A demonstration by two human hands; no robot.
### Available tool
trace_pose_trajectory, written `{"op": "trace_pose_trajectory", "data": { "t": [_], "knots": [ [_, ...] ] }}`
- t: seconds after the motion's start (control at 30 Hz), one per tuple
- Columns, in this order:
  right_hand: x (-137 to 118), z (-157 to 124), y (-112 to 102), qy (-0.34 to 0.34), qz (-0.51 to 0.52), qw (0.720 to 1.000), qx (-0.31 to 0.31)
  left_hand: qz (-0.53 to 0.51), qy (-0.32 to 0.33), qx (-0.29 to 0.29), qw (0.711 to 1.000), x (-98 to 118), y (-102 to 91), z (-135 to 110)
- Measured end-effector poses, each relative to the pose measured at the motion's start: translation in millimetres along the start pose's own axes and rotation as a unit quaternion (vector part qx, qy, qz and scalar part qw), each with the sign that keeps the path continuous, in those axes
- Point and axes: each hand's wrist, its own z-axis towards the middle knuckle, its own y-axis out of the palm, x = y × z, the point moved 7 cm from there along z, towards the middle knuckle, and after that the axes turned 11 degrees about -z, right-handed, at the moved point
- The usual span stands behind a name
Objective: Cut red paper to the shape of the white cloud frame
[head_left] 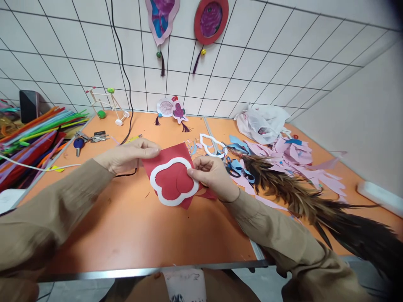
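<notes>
Above the orange table, my left hand (134,154) pinches the upper left corner of a red paper sheet (185,152). On the sheet lies a white wavy-edged frame (156,187), shaped like a rounded flower, with red showing through its middle. A curved line runs across that red area. My right hand (214,174) grips the frame and sheet at their right side, thumb on the front. Its other fingers are partly hidden behind. A small red paper scrap (208,193) lies beneath the right hand.
Right of my hands lie scissors (233,167), a white cut-out outline (206,144), pink and blue scraps (292,153) and a brown feather duster (292,188). Behind them sits a plastic bag (262,123). At left are keys (78,144), coloured pipe cleaners (40,134) and a black cable (127,88).
</notes>
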Motion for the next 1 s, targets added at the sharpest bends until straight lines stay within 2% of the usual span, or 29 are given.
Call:
{"op": "trace_pose_trajectory", "data": {
  "t": [0.07, 0.17, 0.23, 0.4, 0.77, 1.0],
  "knots": [
    [1, 2, -5, -0.006, -0.001, 1.0, 0.018, -0.073, -0.012, -0.027, 0.997, -18, 5.6, -2],
    [2, 5, -8, -0.013, -0.004, 0.999, 0.03, -0.16, 0.016, 0.001, 0.987, -34, 14.4, -4],
    [4, 6, -8, -0.01, -0.002, 0.999, 0.032, -0.18, 0.025, 0.035, 0.983, -42, 19.0, -4],
    [11, 8, -5, 0.016, 0.003, 1.0, 0.027, -0.135, 0.046, 0.125, 0.982, -50, 15.5, -4],
    [17, 15, 1, 0.018, 0.033, 0.999, 0.011, -0.116, 0.102, 0.193, 0.969, -55, 7.2, -4],
    [26, 16, 1, 0.034, 0.028, 0.999, 0.001, -0.12, 0.099, 0.213, 0.965, -61, 1.4, -1]
  ]
}}
